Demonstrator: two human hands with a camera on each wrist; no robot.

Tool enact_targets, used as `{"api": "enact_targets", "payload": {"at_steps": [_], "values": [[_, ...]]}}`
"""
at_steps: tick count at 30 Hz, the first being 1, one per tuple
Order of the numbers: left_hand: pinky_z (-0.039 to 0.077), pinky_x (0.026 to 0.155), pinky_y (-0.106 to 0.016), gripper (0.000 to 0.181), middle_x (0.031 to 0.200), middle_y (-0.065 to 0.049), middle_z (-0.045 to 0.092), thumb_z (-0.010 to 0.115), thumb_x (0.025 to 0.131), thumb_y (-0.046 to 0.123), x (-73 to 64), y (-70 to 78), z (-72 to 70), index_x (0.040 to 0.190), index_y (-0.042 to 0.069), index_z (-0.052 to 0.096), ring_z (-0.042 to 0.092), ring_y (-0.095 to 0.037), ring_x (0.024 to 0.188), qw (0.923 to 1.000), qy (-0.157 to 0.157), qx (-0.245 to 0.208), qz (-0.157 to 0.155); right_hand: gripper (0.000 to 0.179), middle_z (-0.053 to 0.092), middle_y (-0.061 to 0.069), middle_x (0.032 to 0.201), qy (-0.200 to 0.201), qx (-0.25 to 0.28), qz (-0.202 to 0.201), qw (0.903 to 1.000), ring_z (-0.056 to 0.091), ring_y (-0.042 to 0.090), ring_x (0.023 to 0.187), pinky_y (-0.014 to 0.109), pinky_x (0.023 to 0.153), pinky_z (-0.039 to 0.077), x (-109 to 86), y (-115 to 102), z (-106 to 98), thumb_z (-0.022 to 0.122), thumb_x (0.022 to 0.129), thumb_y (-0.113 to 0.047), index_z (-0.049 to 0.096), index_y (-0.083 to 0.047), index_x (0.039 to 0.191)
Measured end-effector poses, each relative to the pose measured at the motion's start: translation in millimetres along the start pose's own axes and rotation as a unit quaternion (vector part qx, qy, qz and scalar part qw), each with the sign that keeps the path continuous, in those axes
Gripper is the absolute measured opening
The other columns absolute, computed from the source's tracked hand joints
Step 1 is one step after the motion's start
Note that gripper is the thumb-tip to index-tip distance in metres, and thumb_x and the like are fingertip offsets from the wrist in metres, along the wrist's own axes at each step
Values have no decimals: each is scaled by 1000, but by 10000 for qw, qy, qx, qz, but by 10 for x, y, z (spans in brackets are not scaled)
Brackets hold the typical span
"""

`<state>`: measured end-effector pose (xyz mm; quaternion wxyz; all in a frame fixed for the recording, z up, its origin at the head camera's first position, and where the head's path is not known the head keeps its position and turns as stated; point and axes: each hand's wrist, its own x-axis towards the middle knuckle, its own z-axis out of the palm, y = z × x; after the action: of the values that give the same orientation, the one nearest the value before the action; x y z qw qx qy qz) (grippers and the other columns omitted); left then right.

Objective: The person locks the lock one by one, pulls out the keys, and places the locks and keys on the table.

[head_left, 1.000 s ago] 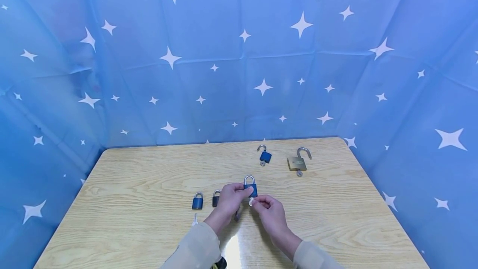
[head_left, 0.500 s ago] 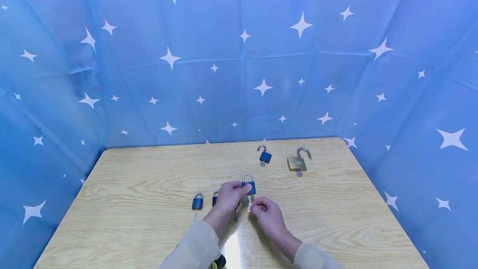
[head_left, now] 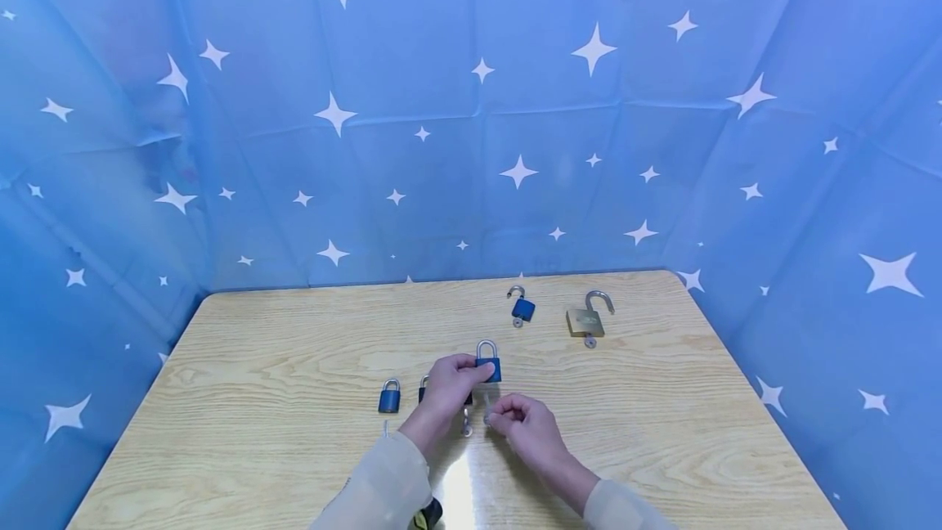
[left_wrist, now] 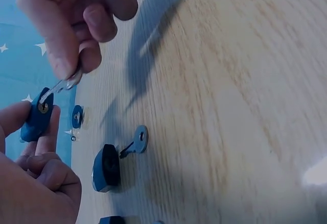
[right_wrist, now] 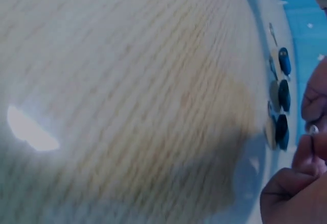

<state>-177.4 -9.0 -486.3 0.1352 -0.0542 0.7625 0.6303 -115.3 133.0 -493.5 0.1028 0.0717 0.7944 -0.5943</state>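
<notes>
My left hand (head_left: 447,387) grips a blue padlock (head_left: 489,370) between thumb and fingers, its steel shackle pointing up and closed. In the left wrist view, the padlock's underside with a brass keyhole (left_wrist: 44,107) faces the other hand. My right hand (head_left: 527,428) pinches a small silver key (left_wrist: 64,85) by its head, below the padlock. The key's blade points at the lock; a gap shows between them in the head view, while the tip overlaps the keyhole's edge in the left wrist view.
A closed blue padlock (head_left: 389,397) stands left on the wooden table (head_left: 294,366). Dark padlocks, one (left_wrist: 106,168) with a key (left_wrist: 138,141) beside it, are partly hidden by my left hand. At the back lie an open blue padlock (head_left: 523,310) and an open brass padlock (head_left: 585,323), keys at their bases.
The key has come away from the padlock's underside, lowered by my right hand towards me. My left hand has shifted the padlock slightly left and up in the head view.
</notes>
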Motion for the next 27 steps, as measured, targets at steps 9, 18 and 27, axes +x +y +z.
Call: {"api": "enact_targets", "payload": {"at_steps": [9,18,27], "values": [[45,73,-29,28,93,-2,67,71,87,32,-2,59,-26,102,8,70,57,-17,86,9976,90,674,114,9,55,-4,67,-76,-986,-226,9948,47,9,55,24,52,40,4,-46,-164,70,84,-15,67,-6,83],[46,65,-29,28,89,0,70,72,86,40,-13,56,-6,97,14,73,59,-14,77,9905,135,1342,253,11,56,-1,75,26,-1157,192,9931,49,15,72,27,64,38,9,-75,-353,70,83,-18,65,-9,80],[27,49,-26,39,52,9,42,71,86,44,-20,76,99,62,15,60,40,-11,51,9711,346,2351,227,12,60,2,81,297,-1252,443,9907,49,16,74,29,62,37,43,-90,-484,66,85,-19,64,-8,79]]}}
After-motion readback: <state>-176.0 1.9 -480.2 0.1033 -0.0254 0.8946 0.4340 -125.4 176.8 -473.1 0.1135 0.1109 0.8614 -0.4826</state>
